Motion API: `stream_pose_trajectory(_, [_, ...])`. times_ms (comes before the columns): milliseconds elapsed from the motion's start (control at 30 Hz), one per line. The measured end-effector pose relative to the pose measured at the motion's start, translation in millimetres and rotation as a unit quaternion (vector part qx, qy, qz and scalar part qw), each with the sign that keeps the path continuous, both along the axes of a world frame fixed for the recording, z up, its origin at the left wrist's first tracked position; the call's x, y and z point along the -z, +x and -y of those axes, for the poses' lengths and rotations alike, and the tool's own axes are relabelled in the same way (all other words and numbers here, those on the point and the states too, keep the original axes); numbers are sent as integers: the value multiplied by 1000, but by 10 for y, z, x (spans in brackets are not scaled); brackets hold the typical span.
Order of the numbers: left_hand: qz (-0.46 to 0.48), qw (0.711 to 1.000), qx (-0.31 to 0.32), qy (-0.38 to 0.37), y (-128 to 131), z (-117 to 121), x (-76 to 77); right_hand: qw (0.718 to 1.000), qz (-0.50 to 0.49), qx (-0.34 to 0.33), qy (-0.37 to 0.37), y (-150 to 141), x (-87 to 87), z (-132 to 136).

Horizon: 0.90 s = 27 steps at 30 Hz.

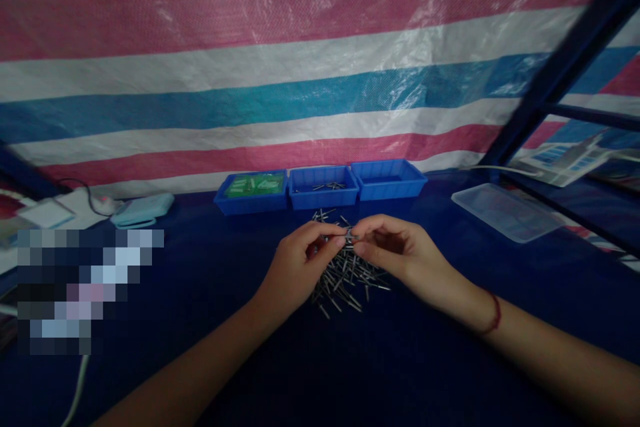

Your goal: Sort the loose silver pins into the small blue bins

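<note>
Fingertips of my left hand (299,261) and my right hand (406,248) meet over a pile of thin metal rods (346,280) on the dark blue table (310,367). Between them is a small shiny metal piece (349,235), pinched from both sides. Its exact kind is too small and dark to make out. Both hands are closed in a pinch, and the fingers partly cover the far side of the pile.
Three blue bins stand in a row at the back: the left bin (253,204) holds green packets, the middle bin (324,198) several metal rods. The right bin (393,191) stands beside them. A translucent lid (505,212) lies right; a light blue case (143,210) lies left.
</note>
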<state>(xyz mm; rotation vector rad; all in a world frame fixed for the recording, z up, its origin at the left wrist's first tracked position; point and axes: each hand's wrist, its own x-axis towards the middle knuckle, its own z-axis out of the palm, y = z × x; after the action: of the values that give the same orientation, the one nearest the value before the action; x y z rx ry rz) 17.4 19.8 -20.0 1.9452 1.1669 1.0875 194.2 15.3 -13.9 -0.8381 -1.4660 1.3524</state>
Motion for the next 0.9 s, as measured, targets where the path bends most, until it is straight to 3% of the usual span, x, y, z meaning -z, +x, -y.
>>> stream_pose_trajectory(233, [-24, 999, 42, 12, 7, 17, -34, 987, 117, 37, 108, 42, -14, 19])
stream_pose_trajectory(400, [-109, 991, 53, 63, -9, 21, -150, 909, 270, 54, 313, 89, -78, 12])
stream_pose_trajectory(500, [-115, 991, 16, 73, -55, -26, -177, 872, 313, 100, 364, 100, -135, -82])
stream_pose_trajectory(667, [-109, 989, -48, 87, -216, -187, -123, 824, 364, 211, 379, -11, -216, -537])
stream_pose_trajectory(800, [-144, 982, -60, 105, -317, -277, -74, 776, 433, 210, 408, -246, -211, -1031])
stream_pose_trajectory(900, [-172, 977, -55, 112, -338, -285, -66, 763, 453, 201, 415, -402, -197, -1272])
